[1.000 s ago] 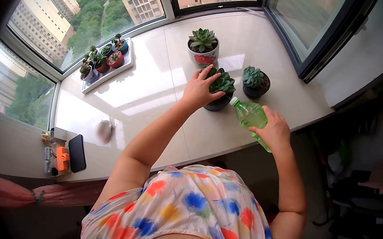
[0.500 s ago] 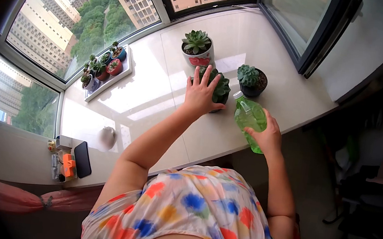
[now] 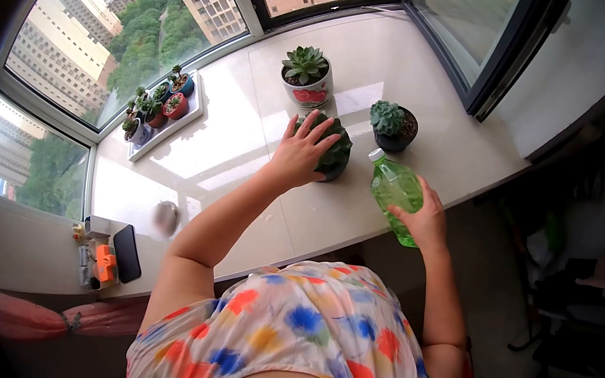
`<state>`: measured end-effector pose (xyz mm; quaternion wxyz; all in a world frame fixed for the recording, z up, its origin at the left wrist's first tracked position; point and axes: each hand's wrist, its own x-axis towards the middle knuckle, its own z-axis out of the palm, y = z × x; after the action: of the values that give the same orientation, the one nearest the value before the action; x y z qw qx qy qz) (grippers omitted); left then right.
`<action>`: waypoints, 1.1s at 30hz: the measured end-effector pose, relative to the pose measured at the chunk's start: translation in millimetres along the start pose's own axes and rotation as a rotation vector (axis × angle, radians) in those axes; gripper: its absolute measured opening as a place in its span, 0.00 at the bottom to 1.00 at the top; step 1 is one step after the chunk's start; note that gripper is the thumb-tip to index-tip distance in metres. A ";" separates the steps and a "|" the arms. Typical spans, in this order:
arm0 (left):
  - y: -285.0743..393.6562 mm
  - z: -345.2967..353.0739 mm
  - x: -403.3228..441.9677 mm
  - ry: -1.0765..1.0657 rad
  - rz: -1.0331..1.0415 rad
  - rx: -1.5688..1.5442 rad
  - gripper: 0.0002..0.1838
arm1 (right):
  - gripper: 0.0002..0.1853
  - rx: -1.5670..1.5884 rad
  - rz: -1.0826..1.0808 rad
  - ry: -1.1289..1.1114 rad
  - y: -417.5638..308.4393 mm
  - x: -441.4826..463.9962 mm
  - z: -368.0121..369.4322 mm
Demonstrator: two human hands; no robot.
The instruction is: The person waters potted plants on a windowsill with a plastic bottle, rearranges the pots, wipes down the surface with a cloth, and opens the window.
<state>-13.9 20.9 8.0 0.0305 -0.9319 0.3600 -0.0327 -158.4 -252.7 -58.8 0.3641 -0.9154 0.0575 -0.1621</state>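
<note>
Five fingers of the left hand point(image 3: 298, 162) spread wide over the middle plant point(image 3: 337, 141). They look like they touch its leaves, but I cannot tell how hard they press. That plant sits near the middle of the view, toward 1 o'clock. From it, the white pot point(image 3: 309, 97) is at 11 o'clock, the small dark pot point(image 3: 399, 143) at 2 and the green bottle point(image 3: 395, 184) at 4. The right hand point(image 3: 424, 219) is wrapped round the bottle, well apart from the left hand. The bottle leans, its white top point(image 3: 376, 155) toward 11 o'clock.

A soft touch seems best on the leaves, as they could snap. The bottle needs a snug hold, but a big squeeze could dent it.
</note>
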 end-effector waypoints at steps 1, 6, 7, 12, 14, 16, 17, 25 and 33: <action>-7.1 -2.3 -8.3 -0.006 0.043 0.006 0.51 | 0.46 -0.003 -0.005 -0.006 -2.4 0.4 -1.1; -32.6 -10.5 -39.9 -0.035 0.126 0.020 0.49 | 0.46 -0.023 -0.035 -0.028 -9.2 2.2 -2.0; -40.2 -4.9 -44.7 -0.011 0.137 0.016 0.49 | 0.46 -0.025 -0.042 -0.033 -10.6 2.4 -1.9; -51.4 -0.2 -62.9 0.025 0.056 -0.015 0.52 | 0.46 -0.037 -0.059 -0.057 -22.0 5.4 -0.6; -41.2 -1.4 -62.7 0.078 -0.009 -0.197 0.55 | 0.46 -0.036 -0.061 -0.068 -26.8 6.7 0.7; -35.4 15.4 -59.1 0.197 -0.050 -0.193 0.58 | 0.46 -0.031 -0.068 -0.085 -30.0 7.7 3.9; -31.0 21.4 -56.1 0.248 -0.084 -0.197 0.58 | 0.46 -0.029 -0.072 -0.090 -31.3 8.7 4.9; -4.6 38.1 -39.7 0.406 -0.213 -0.174 0.51 | 0.46 -0.032 -0.073 -0.151 -43.6 7.4 7.6; -6.9 38.8 -35.2 0.483 -0.251 -0.184 0.37 | 0.46 -0.064 -0.108 -0.166 -50.1 5.3 -0.6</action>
<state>-32.0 51.0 -31.4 -0.1449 -0.9332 0.2404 -0.2244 -154.3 -217.9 -22.8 0.3290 -0.9385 -0.0174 -0.1034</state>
